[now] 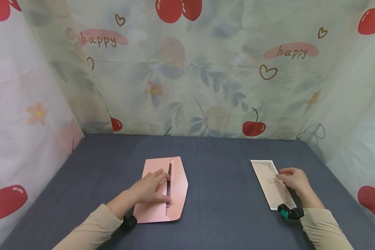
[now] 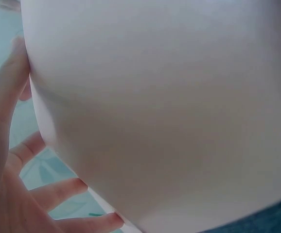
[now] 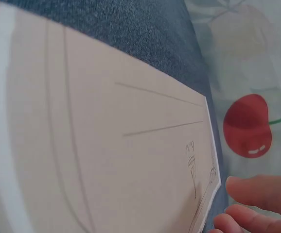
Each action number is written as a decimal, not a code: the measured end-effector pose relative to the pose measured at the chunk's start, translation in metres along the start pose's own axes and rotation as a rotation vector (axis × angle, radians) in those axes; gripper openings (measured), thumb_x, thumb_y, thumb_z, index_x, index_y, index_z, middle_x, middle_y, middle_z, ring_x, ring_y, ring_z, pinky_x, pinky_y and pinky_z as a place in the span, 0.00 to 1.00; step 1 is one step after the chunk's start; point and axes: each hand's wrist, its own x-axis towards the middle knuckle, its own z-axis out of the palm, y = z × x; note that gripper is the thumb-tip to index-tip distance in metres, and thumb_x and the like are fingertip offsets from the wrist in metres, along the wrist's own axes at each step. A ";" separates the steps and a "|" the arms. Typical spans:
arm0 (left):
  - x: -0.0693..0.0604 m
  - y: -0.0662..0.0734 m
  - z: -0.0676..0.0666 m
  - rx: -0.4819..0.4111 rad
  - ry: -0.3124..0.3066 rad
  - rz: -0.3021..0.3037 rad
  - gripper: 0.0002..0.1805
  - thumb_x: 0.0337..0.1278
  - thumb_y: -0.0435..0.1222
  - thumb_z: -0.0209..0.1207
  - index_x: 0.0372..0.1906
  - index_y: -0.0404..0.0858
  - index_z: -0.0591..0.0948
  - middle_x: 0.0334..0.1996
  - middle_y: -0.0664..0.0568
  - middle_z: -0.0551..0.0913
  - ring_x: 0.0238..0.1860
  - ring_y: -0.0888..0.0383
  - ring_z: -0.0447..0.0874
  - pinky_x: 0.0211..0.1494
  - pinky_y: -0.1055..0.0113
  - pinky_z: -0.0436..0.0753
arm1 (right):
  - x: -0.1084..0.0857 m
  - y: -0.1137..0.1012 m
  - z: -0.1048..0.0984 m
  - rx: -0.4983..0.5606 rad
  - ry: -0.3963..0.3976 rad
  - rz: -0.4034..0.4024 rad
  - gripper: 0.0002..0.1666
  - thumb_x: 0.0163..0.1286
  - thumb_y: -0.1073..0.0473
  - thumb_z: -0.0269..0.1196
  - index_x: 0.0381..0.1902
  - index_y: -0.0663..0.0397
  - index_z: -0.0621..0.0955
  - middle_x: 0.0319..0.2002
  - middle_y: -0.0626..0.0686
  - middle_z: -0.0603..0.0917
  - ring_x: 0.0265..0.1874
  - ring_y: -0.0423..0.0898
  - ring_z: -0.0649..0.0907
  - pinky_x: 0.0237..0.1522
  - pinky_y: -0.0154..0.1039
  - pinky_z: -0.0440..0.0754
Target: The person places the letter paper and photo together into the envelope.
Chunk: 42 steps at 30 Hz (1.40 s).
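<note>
Beneath the left hand [image 1: 151, 188] lies a pink envelope [image 1: 178, 185].

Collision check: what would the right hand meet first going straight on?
The right hand would likely meet the cream card first; it overlaps the card's right edge in the head view, though contact is unclear.

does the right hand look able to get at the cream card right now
Likely yes: the right hand is at the right edge of the cream card, with no object seen lying between.
</note>
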 end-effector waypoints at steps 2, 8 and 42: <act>0.000 0.000 0.000 -0.001 0.000 -0.001 0.34 0.36 0.62 0.67 0.51 0.53 0.71 0.68 0.41 0.64 0.65 0.35 0.65 0.67 0.40 0.63 | 0.000 0.000 -0.001 -0.011 -0.010 0.007 0.29 0.62 0.57 0.59 0.53 0.75 0.70 0.46 0.72 0.75 0.40 0.57 0.78 0.32 0.40 0.77; -0.001 0.001 -0.001 -0.005 -0.001 -0.007 0.34 0.36 0.61 0.67 0.51 0.53 0.71 0.68 0.41 0.63 0.66 0.35 0.64 0.67 0.40 0.63 | 0.000 0.001 -0.002 -0.037 -0.037 0.038 0.30 0.61 0.56 0.60 0.54 0.75 0.70 0.47 0.72 0.74 0.44 0.62 0.75 0.35 0.45 0.75; 0.000 0.000 -0.001 -0.010 -0.001 0.003 0.34 0.36 0.61 0.67 0.51 0.53 0.71 0.68 0.41 0.64 0.64 0.34 0.66 0.62 0.39 0.68 | 0.000 0.002 0.002 -0.029 -0.042 0.033 0.20 0.63 0.63 0.57 0.47 0.75 0.72 0.35 0.66 0.78 0.33 0.52 0.76 0.28 0.38 0.72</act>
